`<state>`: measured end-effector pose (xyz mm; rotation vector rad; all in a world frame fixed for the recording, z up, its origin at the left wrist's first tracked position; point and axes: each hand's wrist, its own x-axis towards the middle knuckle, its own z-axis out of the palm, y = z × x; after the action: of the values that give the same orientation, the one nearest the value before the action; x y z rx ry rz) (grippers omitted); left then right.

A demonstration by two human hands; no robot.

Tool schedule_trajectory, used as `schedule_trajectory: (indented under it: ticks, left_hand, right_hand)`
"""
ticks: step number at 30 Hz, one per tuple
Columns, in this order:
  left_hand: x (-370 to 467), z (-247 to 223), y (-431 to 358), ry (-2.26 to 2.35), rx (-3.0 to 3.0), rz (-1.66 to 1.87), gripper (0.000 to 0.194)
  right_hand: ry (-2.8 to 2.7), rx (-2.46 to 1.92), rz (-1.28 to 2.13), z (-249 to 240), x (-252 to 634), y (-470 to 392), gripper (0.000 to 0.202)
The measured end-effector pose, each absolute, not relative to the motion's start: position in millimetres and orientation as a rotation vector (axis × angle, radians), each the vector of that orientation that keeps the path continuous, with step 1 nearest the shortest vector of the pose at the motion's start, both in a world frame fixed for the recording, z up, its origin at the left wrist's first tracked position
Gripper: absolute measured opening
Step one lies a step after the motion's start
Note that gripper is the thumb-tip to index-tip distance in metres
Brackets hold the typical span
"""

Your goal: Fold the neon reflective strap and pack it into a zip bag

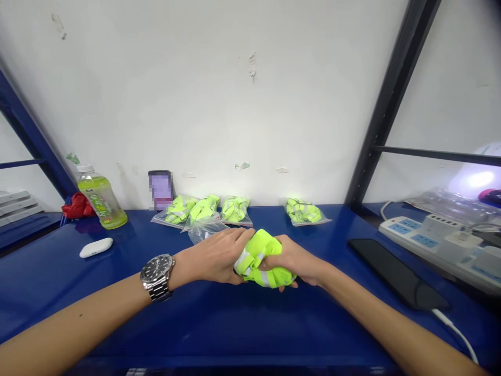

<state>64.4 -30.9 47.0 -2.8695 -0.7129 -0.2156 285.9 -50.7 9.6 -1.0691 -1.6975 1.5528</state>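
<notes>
Bunched up between my two hands is a neon yellow reflective vest (261, 261) with silvery strips, held above the blue tabletop (219, 324). My left hand (219, 255), with a metal watch (157, 274) on its wrist, grips the bundle from the left. From the right, my right hand (295, 260) is closed on it, thumb across the front. Just behind my left hand lies a clear plastic bag (205, 230). Similar bundles in clear zip bags rest along the wall: several in a group at the left, such as one bagged bundle (235, 209), and another bagged bundle (302, 211) farther right.
At the left stand a drink bottle (102, 198) and a red cloth bundle (78, 206), with a white earphone case (96, 247) in front. A phone (160, 189) leans on the wall. On the right are a charging black phone (397, 271) and a power strip (438, 245).
</notes>
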Motion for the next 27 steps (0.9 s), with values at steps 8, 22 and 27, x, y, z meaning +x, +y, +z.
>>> schedule_trajectory:
  ticks: [8,22,27]
  left_hand:
    - [64.6,51.2,-31.3,-0.653,-2.781,-0.13,0.068]
    - [74.1,34.9,-45.2,-0.76,-2.874,-0.284,0.131]
    - [77.6,31.3,-49.3,-0.731,-2.887,-0.358,0.126]
  right_hand:
    - [-1.584,-1.088,1.652,11.3,285.9,-50.6,0.063]
    - [-1.655,-1.114,1.568,10.8,276.9,-54.9,0.077]
    - [-1.688,-1.231,1.372,8.8,271.6,-55.7,0.079]
